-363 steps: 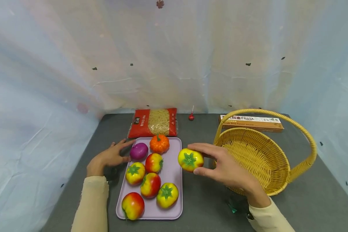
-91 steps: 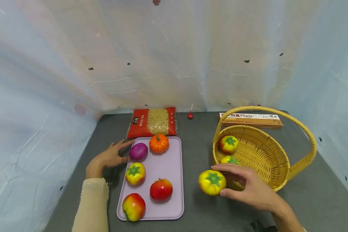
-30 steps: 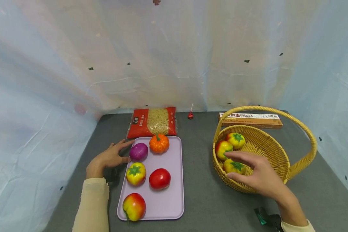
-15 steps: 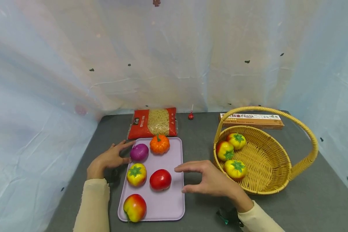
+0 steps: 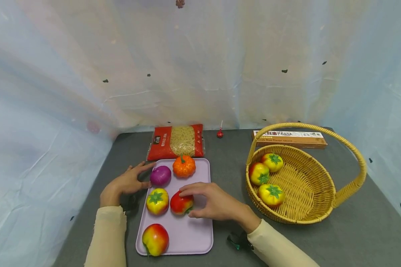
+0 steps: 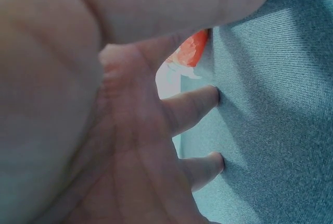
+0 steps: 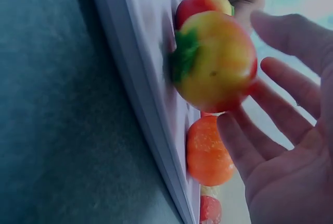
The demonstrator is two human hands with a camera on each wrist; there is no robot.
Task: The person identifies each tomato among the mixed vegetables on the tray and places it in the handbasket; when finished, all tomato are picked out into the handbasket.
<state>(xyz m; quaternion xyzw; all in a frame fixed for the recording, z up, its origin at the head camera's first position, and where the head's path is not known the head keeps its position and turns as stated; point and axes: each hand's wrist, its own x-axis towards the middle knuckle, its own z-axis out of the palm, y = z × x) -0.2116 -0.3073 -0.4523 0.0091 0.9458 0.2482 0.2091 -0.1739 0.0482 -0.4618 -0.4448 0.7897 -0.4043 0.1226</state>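
Observation:
My right hand (image 5: 214, 202) reaches over the lilac tray (image 5: 194, 241), its fingers touching a red and yellow persimmon (image 5: 180, 204) from above and the right. In the right wrist view, fingertips meet this persimmon (image 7: 216, 62) while the thumb stands off it. Two more persimmons lie on the tray, one with its green calyx up (image 5: 157, 202) and one at the near left corner (image 5: 155, 239). My left hand (image 5: 125, 183) rests at the tray's left edge beside a purple onion (image 5: 160, 175), fingers spread. Fingertips touch the grey tabletop (image 6: 276, 130) in the left wrist view.
A yellow wicker basket (image 5: 327, 211) with a tall handle holds three persimmons (image 5: 271, 195) at right. An orange pumpkin (image 5: 183, 166) sits at the tray's far end. Behind are a pasta bag (image 5: 175, 141), a lollipop (image 5: 219, 133) and a pasta box (image 5: 290, 140).
My right hand has put three persimmons from the tray into the basket, then moved back left. The touched persimmon has turned, its calyx now towards the thumb. My left hand stays put.

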